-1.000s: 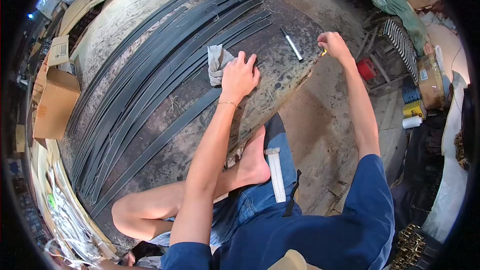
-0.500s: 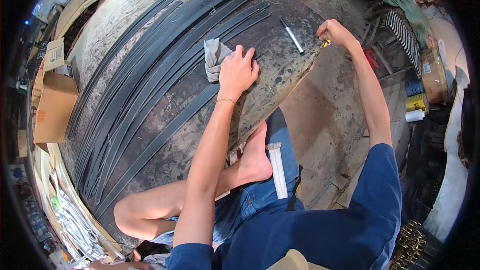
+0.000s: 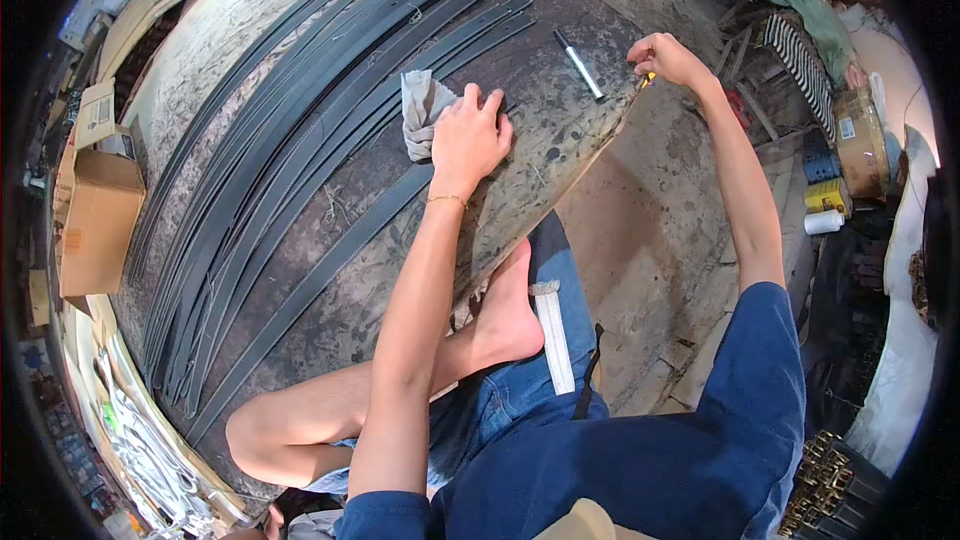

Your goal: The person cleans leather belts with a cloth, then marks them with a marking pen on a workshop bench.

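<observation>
While our left hand point(image 3: 470, 145) lies palm down near the edge of the stained worktable point(image 3: 560, 125), its fingers are bent and partly spread, with a crumpled grey cloth point(image 3: 424, 115) touching it on the side toward the straps. We cannot tell whether these fingers grip the cloth or only rest against it. One separate black strap point(image 3: 340, 252) with a line of pale stitching runs across the tabletop, its upper end reaching the cloth and our left hand. Beyond it, many long black straps point(image 3: 290, 125) lie in a loose, overlapping, curved bundle, with bits of thread point(image 3: 335, 202) on and beside them.

Our right hand point(image 3: 668, 60) is at the far corner of the worktable, its fingers curled in toward the thumb. Just below them shows a small yellow object point(image 3: 648, 79); we cannot tell whether they have hold of it or how tightly they close. Near that hand, and apart from it, a silver and black pen-like tool point(image 3: 580, 67) lies on the tabletop. Our bare foot point(image 3: 515, 315) is beside the table's near edge.
</observation>
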Tool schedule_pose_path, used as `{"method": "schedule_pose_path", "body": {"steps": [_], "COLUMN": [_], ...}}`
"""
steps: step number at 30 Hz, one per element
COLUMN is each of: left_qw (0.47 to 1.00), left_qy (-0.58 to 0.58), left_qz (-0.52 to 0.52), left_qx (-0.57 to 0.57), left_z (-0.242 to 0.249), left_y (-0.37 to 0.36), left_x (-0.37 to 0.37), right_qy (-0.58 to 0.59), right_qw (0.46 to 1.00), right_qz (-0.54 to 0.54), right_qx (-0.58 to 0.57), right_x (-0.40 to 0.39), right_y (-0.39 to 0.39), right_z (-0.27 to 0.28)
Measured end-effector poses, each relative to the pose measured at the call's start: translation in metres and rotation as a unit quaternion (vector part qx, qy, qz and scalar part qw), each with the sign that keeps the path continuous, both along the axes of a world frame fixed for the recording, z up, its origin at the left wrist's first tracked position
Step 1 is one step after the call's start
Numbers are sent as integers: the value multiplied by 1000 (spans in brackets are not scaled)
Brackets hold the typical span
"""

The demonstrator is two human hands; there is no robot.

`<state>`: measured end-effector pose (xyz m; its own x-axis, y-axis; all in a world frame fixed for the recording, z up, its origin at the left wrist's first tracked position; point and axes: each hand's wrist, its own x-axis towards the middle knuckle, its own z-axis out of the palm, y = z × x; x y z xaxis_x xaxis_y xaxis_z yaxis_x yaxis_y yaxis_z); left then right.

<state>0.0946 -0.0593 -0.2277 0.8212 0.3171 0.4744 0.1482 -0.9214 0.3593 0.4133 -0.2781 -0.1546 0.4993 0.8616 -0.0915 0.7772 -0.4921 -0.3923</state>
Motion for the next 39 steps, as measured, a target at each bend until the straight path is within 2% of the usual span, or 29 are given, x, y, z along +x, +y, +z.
{"method": "schedule_pose_path", "body": {"steps": [17,22,29,34,39], "left_qw": [1000,1000,1000,1000,1000], "left_qy": [0,-6,3,0,-7], "left_qz": [0,0,3,3,7], "left_qx": [-4,-6,-4,1,-12], "left_z": [3,2,2,1,1], "left_y": [-1,-1,-1,0,-1], "left_x": [0,0,0,-1,-1], "right_qy": [-18,-39,-78,-106,-101], "right_qw": [999,998,995,990,990], "right_qz": [-34,-39,-41,-84,-61], "right_qx": [-32,26,46,50,73], "right_x": [-8,-9,-20,-22,-46], "right_y": [-4,-3,6,3,10], "right_z": [6,3,18,26,20]}}
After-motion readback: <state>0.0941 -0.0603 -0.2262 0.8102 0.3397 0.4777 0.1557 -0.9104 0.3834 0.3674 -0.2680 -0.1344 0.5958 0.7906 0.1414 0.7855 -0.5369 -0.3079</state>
